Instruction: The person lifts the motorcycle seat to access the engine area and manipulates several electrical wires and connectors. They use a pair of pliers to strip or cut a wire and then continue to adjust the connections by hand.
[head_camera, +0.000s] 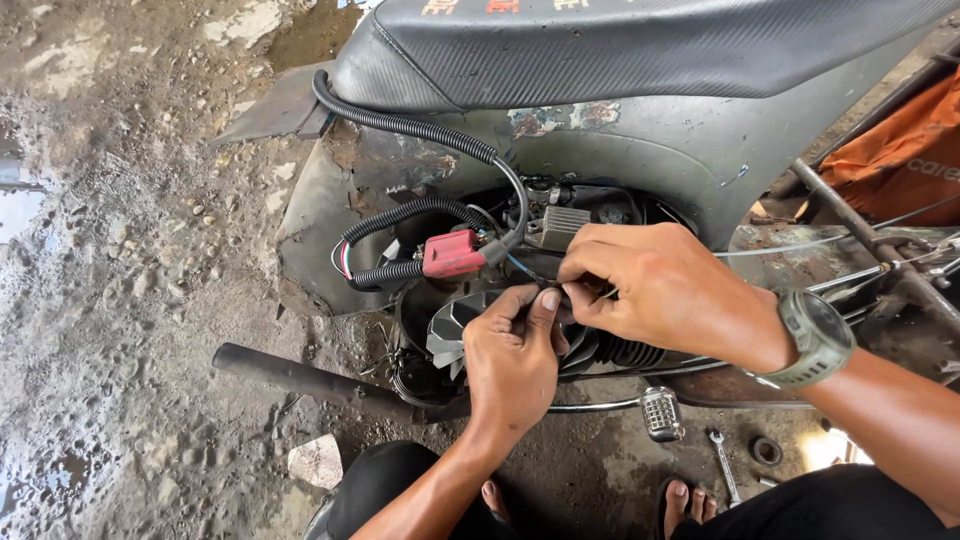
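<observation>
Red connector (452, 253) hangs left on black loom, just under seat (640, 40). Left hand (512, 355) pinches thin wire (527, 268) before engine fan (455, 325). Right hand (660, 285) pinches same wire, fingertips meeting. Step looks like joining wire; next likely needs steady, fine twist.

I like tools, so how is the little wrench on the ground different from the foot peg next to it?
The wrench is thin, flat and smooth; the peg is stubby and ridged. The wrench lies loose on the dirt; the peg sits at the end of a metal bar. Both are silvery metal, near the sandalled foot.
</observation>
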